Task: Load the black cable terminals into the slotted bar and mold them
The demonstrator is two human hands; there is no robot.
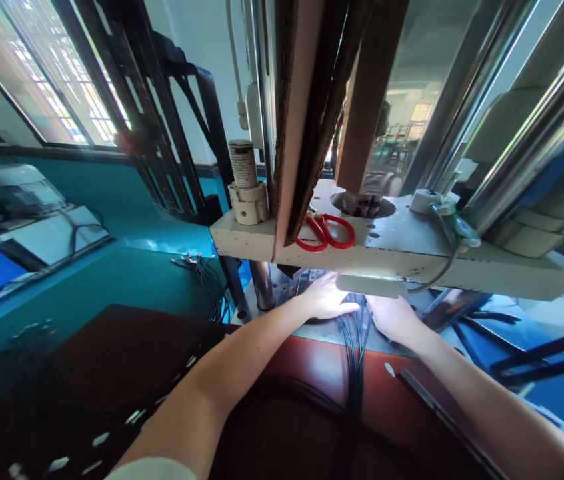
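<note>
Both my hands reach under the upper plate of a press onto its lower metal bed (323, 331). My left hand (323, 297) lies at the left of a bundle of thin black cables (355, 343), its thumb stretched toward them and apart from the fingers; the fingertips are partly hidden. On the bundle's other side is my right hand (391, 317), close to the cables, its fingers mostly hidden behind a bright lamp bar (369, 286). The cable ends between the hands are lost in glare. From there the cables run toward me over a reddish-brown surface (307, 363).
Red-handled scissors (329, 232) lie on the press's upper plate (392, 257), beside an upright board (299, 120). A dark metal strip (442, 413) lies below my right forearm. More cables with light connectors run along the left. A blue surface (557, 400) stands at right.
</note>
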